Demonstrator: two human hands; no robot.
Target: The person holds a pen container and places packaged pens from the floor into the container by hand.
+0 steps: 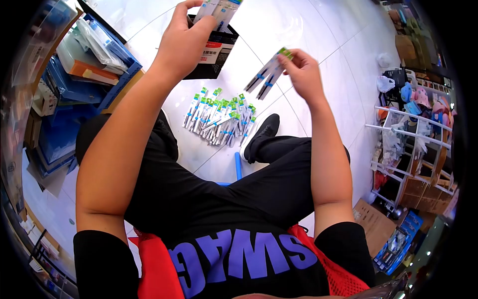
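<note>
My left hand [180,44] is closed around a bunch of slim clear packets [222,11], at the top edge of the view. Just under it stands a black mesh-patterned box [215,67] with a white and red label; the hand hides part of its opening. My right hand [303,74] pinches two slim pen packets [266,78] by their green tops. They fan apart at the lower ends, each showing a dark pen-like stick and a blue mark. On the floor between my feet lies a loose pile of similar green-topped packets [219,118].
Shelving with blue folders [74,87] and papers rises at the left. White racks [413,124] with plush toys and bags stand at the right, near a cardboard sheet [373,219] and a blue tray [401,241]. A blue bar [238,166] shows between my legs.
</note>
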